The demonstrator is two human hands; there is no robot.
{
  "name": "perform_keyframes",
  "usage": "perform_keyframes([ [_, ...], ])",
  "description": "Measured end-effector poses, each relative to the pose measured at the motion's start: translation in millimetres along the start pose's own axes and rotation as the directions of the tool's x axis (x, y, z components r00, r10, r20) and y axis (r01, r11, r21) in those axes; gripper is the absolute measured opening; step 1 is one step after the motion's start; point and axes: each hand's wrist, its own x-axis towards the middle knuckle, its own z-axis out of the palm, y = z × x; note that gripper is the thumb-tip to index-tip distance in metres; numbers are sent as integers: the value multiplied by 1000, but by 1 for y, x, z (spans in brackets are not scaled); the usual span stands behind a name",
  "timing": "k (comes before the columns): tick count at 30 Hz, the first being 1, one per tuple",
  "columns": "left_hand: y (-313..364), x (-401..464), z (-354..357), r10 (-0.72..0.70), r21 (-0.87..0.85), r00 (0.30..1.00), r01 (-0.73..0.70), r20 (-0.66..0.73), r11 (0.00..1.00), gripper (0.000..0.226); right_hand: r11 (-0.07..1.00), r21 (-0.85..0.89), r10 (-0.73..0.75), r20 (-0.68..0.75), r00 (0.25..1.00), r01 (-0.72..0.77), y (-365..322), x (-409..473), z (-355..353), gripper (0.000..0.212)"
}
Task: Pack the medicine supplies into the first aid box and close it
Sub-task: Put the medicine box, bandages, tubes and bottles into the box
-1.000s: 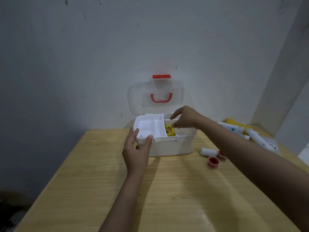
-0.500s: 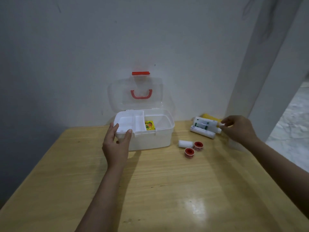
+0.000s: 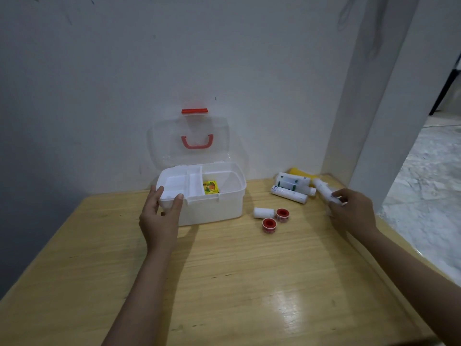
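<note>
The white first aid box [image 3: 219, 208] stands open at the back of the table, its clear lid [image 3: 169, 143] with a red handle upright against the wall. A white tray insert fills its left half, and a small yellow packet [image 3: 211, 187] lies inside beside it. My left hand [image 3: 159, 218] grips the box's front left corner. My right hand [image 3: 354, 211] is closed on a white bandage roll [image 3: 324, 191] at the right. A white roll [image 3: 289, 194], a white-and-green pack [image 3: 290, 182], a short white roll [image 3: 262, 213] and two red-cored tape rolls [image 3: 269, 224] lie on the table.
The wooden table [image 3: 224, 283] meets a white wall at the back and a white pillar [image 3: 374, 96] at the right. A yellow item [image 3: 299, 172] lies in the back right corner. The table's right edge drops to a grey floor [image 3: 429, 196].
My right hand left the box, swung to the supplies at the right and took hold of a white bandage roll. My left hand stayed on the box. The camera view turned right.
</note>
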Motion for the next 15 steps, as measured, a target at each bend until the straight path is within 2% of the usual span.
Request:
perform_keyframes([
  [3, 0, 0, 0, 1, 0, 1000, -1, 3, 1000, 53, 999, 42, 0, -38, 999, 2, -2, -3, -2, 20],
  [8, 2, -1, -1, -5, 1, 1000, 5, 10, 1000, 53, 971, 177, -138, -127, 982, 159, -44, -12, -15, 17],
  [12, 5, -1, -2, -3, 11, 1000, 3, 12, 1000, 55, 905, 315, -266, -100, 959, 284, -109, -21, -14, 19],
  [15, 6, -1, -2, 5, 11, 1000, -5, 14, 1000, 55, 856, 408, -331, -38, 943, 317, -157, -30, 0, 19],
])
